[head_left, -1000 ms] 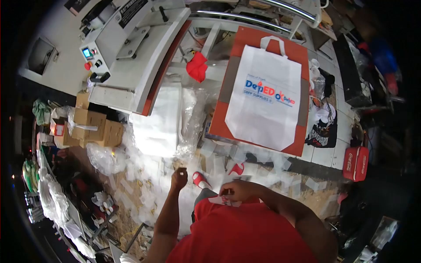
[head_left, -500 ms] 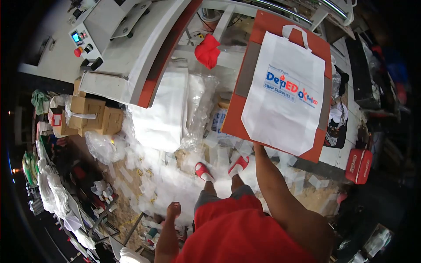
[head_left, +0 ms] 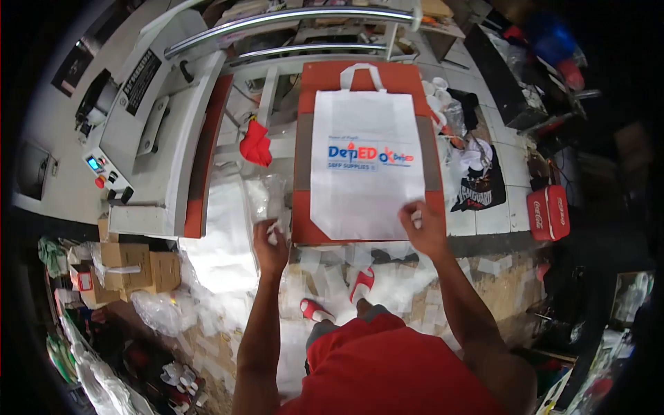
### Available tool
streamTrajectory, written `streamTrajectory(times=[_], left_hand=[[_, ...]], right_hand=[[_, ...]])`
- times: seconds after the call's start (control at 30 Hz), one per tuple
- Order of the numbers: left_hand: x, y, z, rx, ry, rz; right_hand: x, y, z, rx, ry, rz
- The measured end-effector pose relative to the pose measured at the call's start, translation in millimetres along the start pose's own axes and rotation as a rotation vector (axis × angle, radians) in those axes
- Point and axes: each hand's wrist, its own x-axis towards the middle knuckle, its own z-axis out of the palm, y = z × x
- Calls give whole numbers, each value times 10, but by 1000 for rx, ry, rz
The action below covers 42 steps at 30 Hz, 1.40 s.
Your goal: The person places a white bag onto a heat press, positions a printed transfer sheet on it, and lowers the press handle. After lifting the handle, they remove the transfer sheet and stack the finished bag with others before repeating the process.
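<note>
A white tote bag (head_left: pixel 366 187) with blue and red "DepED" print lies flat on a reddish-brown press board (head_left: pixel 301 138), its handle at the far end. My right hand (head_left: pixel 427 232) is over the bag's near right corner with fingers curled in, a white patch showing among them. Left of the board's near left corner, my left hand (head_left: pixel 272 250) is raised with its fingers closed and a whitish bit at the fingertips; what it holds is unclear. Below and beyond it is a stack of white bags (head_left: pixel 218 228).
The heat press's upper part (head_left: pixel 155 145), with a control box (head_left: pixel 104 171), stands at left. A red cloth (head_left: pixel 256 144) hangs on the frame. Cartons (head_left: pixel 128 266) are stacked at lower left; a red cooler bag (head_left: pixel 548 212) sits at right. Scraps litter the floor around my red slippers (head_left: pixel 361 285).
My view has turned to the right. My right hand has come from beneath the board's near edge to the bag's corner. My left hand has risen from my side toward the board.
</note>
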Motion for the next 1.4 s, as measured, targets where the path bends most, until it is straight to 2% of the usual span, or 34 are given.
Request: streamTrajectory(times=[0.03, 0.07, 0.1, 0.17, 0.2, 0.3, 0.67, 0.83, 0.93, 1.4], left_hand=[[209, 134, 198, -1, -28, 70], [390, 403, 341, 28, -40, 179], [517, 419, 552, 57, -36, 287], [642, 581, 816, 66, -67, 293], [680, 646, 926, 75, -85, 290], [624, 659, 1119, 136, -95, 289], [564, 523, 1245, 332, -90, 407], [542, 550, 1238, 493, -173, 393], [528, 556, 1252, 513, -219, 325], [522, 571, 1232, 513, -228, 312]], right_hand=[[214, 59, -3, -132, 221, -201], [381, 84, -20, -267, 261, -260], [497, 151, 36, -265, 273, -273], [670, 313, 215, -413, 354, -299], [693, 392, 263, -439, 273, -222], [699, 432, 339, -574, 277, -222], [691, 467, 357, -581, 240, -196], [680, 455, 364, -599, 266, -182], [674, 443, 355, -581, 273, -201], [672, 461, 379, -587, 271, -182]])
